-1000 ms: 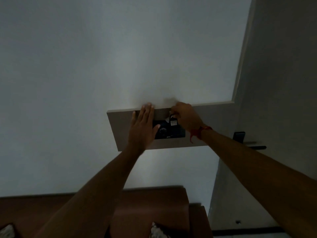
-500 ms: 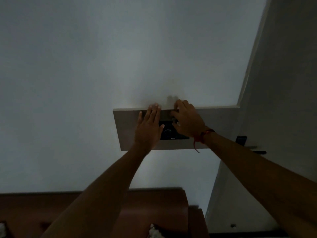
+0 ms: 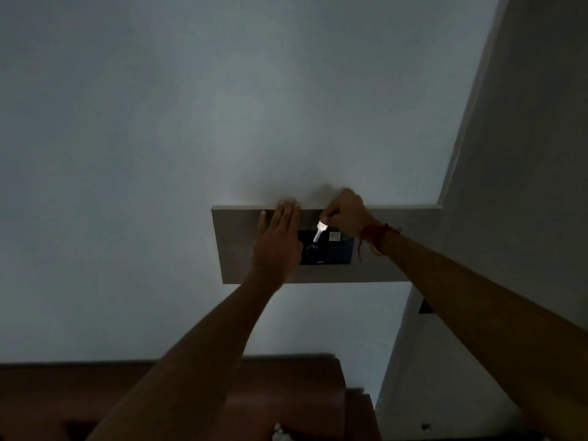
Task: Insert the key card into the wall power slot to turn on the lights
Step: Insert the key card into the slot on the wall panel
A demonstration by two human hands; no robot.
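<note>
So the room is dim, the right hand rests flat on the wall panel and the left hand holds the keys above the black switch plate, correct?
The hands are swapped. In the head view the left hand lies flat on the wall panel, and the right hand pinches the keys, a silver key dangling over the black switch plate. The room is dim.

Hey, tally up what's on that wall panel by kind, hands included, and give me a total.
Hands: 2, the left hand flat on the wooden panel, the right hand pinching something at the top.
Metal keys: 1, the key hanging below the right hand.
Black control plates: 1, the black plate.
Round dials: 1, the dial.
Total: 5.
</note>
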